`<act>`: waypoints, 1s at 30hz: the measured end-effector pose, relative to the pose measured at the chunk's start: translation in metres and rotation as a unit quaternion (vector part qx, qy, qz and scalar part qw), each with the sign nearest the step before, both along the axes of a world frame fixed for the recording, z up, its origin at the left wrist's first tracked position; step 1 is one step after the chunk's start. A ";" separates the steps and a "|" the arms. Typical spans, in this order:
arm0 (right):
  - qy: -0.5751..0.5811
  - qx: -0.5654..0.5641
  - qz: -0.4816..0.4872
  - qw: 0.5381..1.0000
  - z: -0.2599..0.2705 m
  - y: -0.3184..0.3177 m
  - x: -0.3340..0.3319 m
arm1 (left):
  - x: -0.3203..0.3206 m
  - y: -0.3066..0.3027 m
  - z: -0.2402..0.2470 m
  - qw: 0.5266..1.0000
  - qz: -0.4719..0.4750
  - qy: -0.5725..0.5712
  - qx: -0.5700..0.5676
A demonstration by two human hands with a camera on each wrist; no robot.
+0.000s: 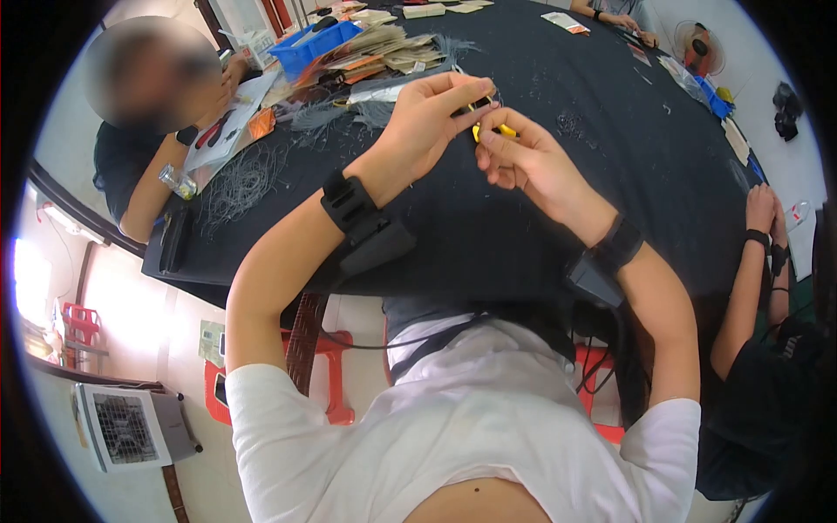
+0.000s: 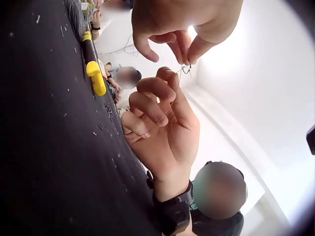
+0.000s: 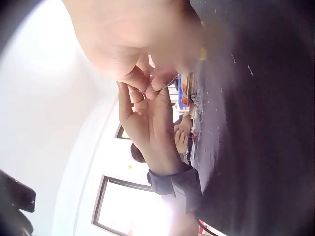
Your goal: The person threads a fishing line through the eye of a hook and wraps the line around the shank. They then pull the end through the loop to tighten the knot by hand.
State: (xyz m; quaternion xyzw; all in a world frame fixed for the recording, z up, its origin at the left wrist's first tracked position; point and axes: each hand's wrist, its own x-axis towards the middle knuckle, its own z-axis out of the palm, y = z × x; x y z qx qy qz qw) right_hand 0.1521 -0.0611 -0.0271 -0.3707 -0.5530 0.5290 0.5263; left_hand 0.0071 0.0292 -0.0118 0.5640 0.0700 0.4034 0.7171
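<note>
In the left wrist view, a small dark hook-like piece with a thin line sits at the fingertips of my left hand. My right hand pinches the thin line just below it, its other fingers curled. Both hands are raised over the black table, left hand and right hand nearly meeting. A tool with yellow handles lies on the cloth beyond them; its yellow part shows between the hands in the head view. In the right wrist view, my right hand covers much of my left hand.
Tangled clear line, a glass jar and a blue bin beside stacked packets are at the left of the black table. Small dark pieces lie right of the hands. Other people sit around the table.
</note>
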 end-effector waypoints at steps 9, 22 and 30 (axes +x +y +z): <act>0.024 -0.026 0.006 0.999 -0.004 0.001 -0.001 | -0.004 -0.001 0.010 0.998 -0.031 -0.045 -0.043; 0.085 -0.071 -0.022 0.994 0.006 -0.004 -0.002 | -0.006 0.004 0.009 0.995 -0.086 -0.007 -0.041; 0.076 -0.010 -0.060 0.995 0.006 0.000 0.009 | -0.004 0.002 0.013 0.999 0.020 0.035 0.004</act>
